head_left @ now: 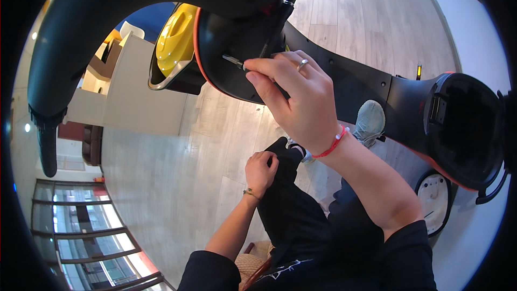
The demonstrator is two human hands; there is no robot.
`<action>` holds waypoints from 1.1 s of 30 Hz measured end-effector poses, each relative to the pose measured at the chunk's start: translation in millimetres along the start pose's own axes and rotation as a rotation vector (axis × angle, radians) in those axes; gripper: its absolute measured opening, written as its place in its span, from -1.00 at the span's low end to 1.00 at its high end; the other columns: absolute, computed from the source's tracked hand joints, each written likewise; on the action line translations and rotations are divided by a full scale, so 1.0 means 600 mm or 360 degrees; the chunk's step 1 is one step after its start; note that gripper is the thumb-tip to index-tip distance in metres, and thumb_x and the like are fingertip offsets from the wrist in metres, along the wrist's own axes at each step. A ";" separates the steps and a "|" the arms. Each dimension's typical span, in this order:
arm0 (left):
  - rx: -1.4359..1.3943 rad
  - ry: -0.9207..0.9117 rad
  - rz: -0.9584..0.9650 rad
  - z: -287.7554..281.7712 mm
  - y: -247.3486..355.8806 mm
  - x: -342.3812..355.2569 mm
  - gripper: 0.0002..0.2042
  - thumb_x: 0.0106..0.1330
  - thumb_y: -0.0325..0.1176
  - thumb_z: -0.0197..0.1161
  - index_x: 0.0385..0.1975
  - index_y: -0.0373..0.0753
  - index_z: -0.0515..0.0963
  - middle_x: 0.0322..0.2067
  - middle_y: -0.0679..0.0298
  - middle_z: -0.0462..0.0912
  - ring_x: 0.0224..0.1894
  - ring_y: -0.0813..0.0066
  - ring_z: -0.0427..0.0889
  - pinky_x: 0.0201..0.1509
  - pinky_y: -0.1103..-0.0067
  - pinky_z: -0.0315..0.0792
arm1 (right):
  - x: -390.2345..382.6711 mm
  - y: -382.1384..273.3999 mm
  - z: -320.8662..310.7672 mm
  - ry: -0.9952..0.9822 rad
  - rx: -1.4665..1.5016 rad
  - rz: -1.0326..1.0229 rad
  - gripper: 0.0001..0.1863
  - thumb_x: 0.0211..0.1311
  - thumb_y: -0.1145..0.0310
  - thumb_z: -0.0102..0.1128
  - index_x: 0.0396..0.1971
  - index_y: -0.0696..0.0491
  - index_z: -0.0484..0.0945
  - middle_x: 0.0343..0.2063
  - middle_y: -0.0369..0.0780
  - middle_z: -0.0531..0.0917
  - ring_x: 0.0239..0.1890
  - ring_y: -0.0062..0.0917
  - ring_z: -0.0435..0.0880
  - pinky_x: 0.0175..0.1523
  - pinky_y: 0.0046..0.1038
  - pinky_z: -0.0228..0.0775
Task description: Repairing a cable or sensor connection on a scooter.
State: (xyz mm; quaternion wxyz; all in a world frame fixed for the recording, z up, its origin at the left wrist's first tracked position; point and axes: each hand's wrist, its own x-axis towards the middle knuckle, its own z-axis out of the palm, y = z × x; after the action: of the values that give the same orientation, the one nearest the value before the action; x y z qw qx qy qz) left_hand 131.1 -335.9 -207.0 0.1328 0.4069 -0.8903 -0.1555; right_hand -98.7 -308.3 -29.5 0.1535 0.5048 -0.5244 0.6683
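My right hand (301,89) reaches up to the black inner front panel (226,83) of a black scooter. Its thumb and forefinger pinch the near end of a slim silver metal piece (232,60), whose far end points at the panel. Whether the piece goes into the panel cannot be seen. A ring and a red bracelet sit on that hand and wrist. Lower down, my left hand (260,173) rests at my knee on black trousers (293,210), its fingers curled in and nothing visible in them.
Above hangs the scooter's dark handlebar (81,37). A yellow ribbed shell (175,37) sits beyond the panel. On the right are the scooter's footboard (355,70) and black seat (466,124), with a round white-faced object (433,199) below. A white counter (142,86) stands at the left.
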 end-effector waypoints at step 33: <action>-0.0068 0.0071 0.0021 -0.001 -0.002 -0.006 -0.88 0.17 -0.30 0.25 -0.49 -0.20 0.62 -0.44 0.18 0.66 -0.31 0.19 0.61 -0.17 0.36 0.43 | -0.001 -0.022 -0.002 -0.0037 0.0214 0.0355 -0.71 0.09 0.64 0.23 -0.14 0.13 0.61 -0.24 -0.14 0.65 -0.26 -0.27 0.65 -0.19 -0.42 0.50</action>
State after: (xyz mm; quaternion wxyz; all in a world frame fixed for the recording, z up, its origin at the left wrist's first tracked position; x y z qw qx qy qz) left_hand 134.2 -333.9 -207.1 0.1623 0.4014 -0.8862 -0.1646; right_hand -89.5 -301.5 -23.0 0.0379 0.4601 -0.5330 0.7091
